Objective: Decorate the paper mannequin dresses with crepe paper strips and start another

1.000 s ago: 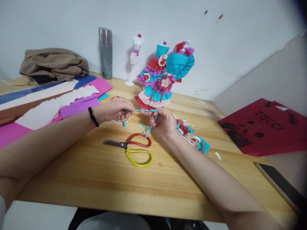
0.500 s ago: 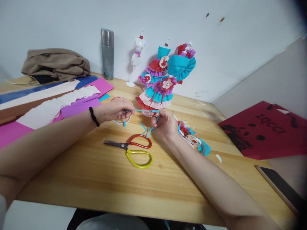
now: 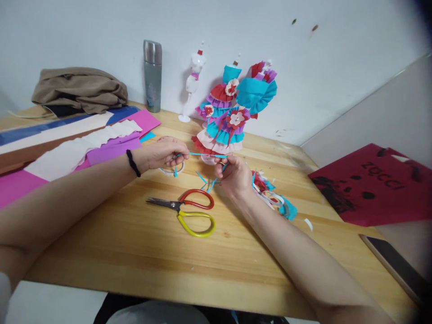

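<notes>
A thin blue strip [image 3: 203,154] is stretched level between my two hands above the table. My left hand [image 3: 168,154] pinches its left end, with a short tail hanging below the fingers. Around the right end the fingers of my right hand [image 3: 233,173] are closed. More thin blue strips [image 3: 201,178] lie on the wood beside my right hand. Scissors [image 3: 174,205] with one red and one yellow handle rest below the hands, blades to the left. Behind the strip stand small mannequins in ruffled paper dresses [image 3: 224,130].
Coloured paper sheets [image 3: 81,146], a brown cloth [image 3: 81,87] and a bottle [image 3: 153,76] are at the left. Paper scraps [image 3: 286,208], a red bag [image 3: 374,186] and a phone [image 3: 393,265] lie right. A bare mannequin [image 3: 193,76] stands at the back.
My right hand has shifted very slightly to the right, and the strip is still held between both hands. The scissors have not moved on the table.
</notes>
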`<control>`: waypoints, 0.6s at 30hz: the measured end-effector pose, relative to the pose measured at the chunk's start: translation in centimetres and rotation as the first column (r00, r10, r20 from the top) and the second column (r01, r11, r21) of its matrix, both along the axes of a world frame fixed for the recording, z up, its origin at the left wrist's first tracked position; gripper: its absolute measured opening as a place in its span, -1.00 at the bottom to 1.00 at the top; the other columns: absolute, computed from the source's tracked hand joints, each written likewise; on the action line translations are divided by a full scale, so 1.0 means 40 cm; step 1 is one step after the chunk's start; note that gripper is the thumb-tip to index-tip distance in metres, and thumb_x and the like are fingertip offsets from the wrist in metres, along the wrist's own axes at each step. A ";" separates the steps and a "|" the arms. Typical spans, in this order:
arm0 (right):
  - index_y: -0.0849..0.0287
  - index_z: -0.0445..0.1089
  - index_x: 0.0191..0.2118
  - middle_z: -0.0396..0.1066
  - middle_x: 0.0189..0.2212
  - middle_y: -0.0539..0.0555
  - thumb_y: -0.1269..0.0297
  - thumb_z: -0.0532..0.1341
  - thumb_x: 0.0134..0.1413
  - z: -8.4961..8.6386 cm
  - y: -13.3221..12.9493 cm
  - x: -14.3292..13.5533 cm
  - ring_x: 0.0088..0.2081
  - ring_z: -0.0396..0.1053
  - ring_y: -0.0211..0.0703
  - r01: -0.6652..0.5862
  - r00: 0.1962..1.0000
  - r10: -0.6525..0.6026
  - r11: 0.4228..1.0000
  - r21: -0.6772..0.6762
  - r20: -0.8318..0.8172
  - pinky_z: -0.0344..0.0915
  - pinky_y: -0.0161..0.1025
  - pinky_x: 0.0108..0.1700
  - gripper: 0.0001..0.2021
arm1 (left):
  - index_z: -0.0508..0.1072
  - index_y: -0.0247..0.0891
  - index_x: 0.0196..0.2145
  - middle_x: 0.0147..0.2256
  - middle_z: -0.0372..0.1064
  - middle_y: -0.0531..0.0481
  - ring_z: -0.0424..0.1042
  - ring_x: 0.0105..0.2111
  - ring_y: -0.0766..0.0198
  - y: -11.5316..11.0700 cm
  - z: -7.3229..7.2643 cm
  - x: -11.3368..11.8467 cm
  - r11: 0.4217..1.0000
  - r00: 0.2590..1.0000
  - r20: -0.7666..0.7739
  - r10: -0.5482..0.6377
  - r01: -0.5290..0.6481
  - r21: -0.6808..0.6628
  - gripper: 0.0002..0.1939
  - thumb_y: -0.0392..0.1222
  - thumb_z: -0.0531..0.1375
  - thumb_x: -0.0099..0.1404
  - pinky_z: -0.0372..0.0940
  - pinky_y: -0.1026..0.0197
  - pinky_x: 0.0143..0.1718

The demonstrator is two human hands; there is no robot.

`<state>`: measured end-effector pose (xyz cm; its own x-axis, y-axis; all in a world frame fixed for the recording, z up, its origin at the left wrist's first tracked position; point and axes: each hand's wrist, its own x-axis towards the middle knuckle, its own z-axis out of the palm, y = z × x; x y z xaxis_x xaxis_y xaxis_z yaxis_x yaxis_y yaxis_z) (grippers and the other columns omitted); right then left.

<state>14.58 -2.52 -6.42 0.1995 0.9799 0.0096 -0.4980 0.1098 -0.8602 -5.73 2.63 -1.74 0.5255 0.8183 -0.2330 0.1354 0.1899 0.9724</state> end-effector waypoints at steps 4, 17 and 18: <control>0.16 0.26 -0.60 0.40 -0.62 0.04 0.35 0.15 -0.10 0.001 0.000 -0.002 -0.69 0.18 -0.35 0.011 1.000 -0.011 1.000 0.004 -0.008 0.05 -0.40 -0.68 -0.86 | 0.36 -0.36 -0.66 -0.75 0.22 0.04 0.06 -0.78 0.52 0.004 -0.005 -0.002 1.000 1.000 -0.006 0.011 -0.011 -0.011 -0.70 -0.45 0.15 0.20 -0.05 0.47 -0.76; 0.17 0.26 -0.60 0.39 -0.60 0.03 0.35 0.15 -0.08 0.003 -0.001 -0.001 -0.69 0.18 -0.37 0.044 0.999 -0.044 0.999 -0.001 0.010 0.05 -0.40 -0.68 -0.85 | 0.34 -0.34 -0.66 -0.72 0.22 0.04 0.04 -0.75 0.52 0.024 -0.023 -0.009 1.000 1.000 -0.017 0.010 -0.010 0.016 -0.73 -0.41 0.21 0.17 -0.02 0.45 -0.74; 0.17 0.25 -0.59 0.39 -0.60 0.03 0.35 0.15 -0.06 0.003 -0.001 0.000 -0.69 0.19 -0.37 0.043 0.999 -0.043 0.999 -0.001 0.014 0.05 -0.40 -0.68 -0.85 | 0.34 -0.34 -0.65 -0.73 0.22 0.04 0.04 -0.75 0.52 0.024 -0.022 -0.009 1.000 1.000 -0.020 0.012 -0.012 0.014 -0.74 -0.41 0.20 0.17 -0.02 0.45 -0.74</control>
<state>14.56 -2.58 -6.31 0.2413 0.9704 0.0110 -0.4809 0.1294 -0.8672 -6.07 3.57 -2.63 0.5111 0.8275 -0.2323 0.1529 0.1784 0.9720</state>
